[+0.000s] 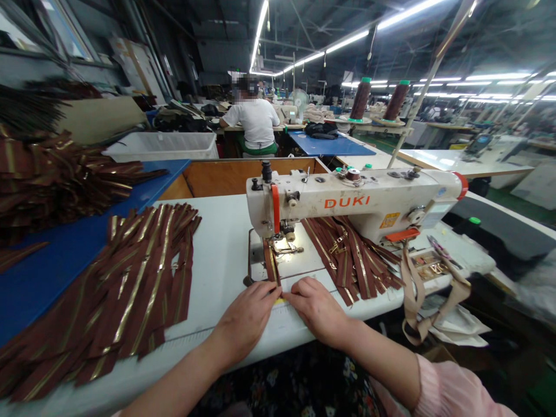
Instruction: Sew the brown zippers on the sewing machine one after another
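A brown zipper (271, 263) with a gold edge runs from under the needle area of the white sewing machine (313, 197) toward me. At its near end, my left hand (249, 315) pinches the tape. Opposite it, my right hand (319, 310) has its fingers closed at the same end, fingertips almost meeting the left ones. What lies between the fingertips is partly hidden. Left of the machine lies a spread of brown zippers (143, 278) with gold teeth. More brown zippers with metal pulls (351, 255) lie under the machine arm on the right.
A big heap of zippers (56, 179) rests on a blue table (52, 278) at left. To the right are a small parts tray (432, 269), scissors (443, 249) and a hanging beige strap (414, 301). Thread cones (360, 99) stand behind. A person (255, 119) sits ahead, facing away.
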A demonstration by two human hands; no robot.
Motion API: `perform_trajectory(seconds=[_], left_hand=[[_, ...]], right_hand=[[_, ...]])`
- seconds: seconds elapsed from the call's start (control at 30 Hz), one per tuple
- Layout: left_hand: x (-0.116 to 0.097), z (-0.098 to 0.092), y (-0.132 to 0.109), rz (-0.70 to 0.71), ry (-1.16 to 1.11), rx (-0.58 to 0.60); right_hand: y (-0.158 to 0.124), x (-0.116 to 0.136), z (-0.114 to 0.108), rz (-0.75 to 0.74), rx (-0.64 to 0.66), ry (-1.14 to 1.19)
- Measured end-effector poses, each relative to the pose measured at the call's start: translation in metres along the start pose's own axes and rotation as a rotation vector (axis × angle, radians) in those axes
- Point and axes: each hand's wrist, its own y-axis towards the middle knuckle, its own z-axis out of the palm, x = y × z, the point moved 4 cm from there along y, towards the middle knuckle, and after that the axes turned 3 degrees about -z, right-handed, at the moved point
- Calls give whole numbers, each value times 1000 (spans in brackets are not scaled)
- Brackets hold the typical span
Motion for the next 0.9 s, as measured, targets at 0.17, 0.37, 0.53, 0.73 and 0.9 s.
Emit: perform_trajectory(seconds=[0.17, 0.37, 0.53, 0.73, 0.9], left_hand=[[0, -2, 0, -6, -38, -2], [-2, -2, -6, 6, -21, -25], [-2, 0, -12, 18, 30, -80], [-4, 1, -13, 34, 67, -97], [-4, 1, -12, 43, 69, -94]], right_hand=[[0, 0, 1, -4, 12, -10], [1, 4, -3, -37, 61, -73], [3, -6, -10, -71, 48, 91], [32, -38, -7, 101, -121, 236], [55, -38, 5, 88, -116, 55]])
